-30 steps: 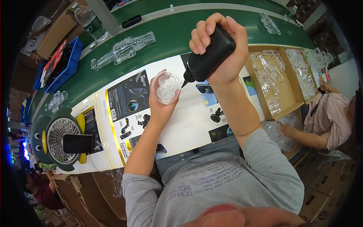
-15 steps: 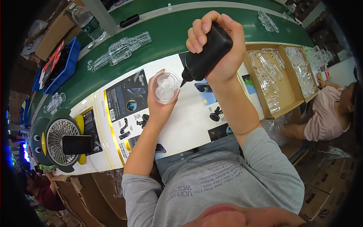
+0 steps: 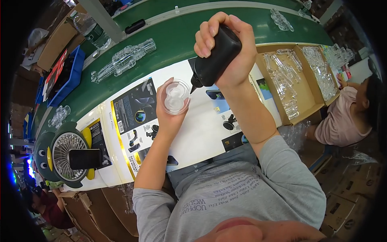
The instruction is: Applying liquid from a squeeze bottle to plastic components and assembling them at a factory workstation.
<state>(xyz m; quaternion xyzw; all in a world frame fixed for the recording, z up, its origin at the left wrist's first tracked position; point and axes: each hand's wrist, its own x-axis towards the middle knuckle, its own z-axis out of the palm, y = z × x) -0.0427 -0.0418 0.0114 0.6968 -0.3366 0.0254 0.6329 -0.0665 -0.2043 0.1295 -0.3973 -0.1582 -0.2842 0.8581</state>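
Observation:
My right hand (image 3: 225, 48) grips a black squeeze bottle (image 3: 213, 60), tilted so its nozzle points down-left toward a small clear round plastic part (image 3: 174, 97). My left hand (image 3: 171, 117) holds that clear part up from below, with the fingers around its rim. The nozzle tip is just right of the part's edge. Both hands hover above flattened white printed cartons (image 3: 181, 133) lying on the bench.
A green conveyor belt (image 3: 169, 44) carries rows of clear plastic pieces (image 3: 123, 60). A cardboard box (image 3: 300, 86) of clear parts sits right. A green-yellow desk fan (image 3: 66, 155) stands left, blue bins (image 3: 66, 76) behind. Another person (image 3: 346, 117) sits at the right.
Both hands with the bottle and the clear part stay almost where they were; the nozzle has come slightly closer to the part.

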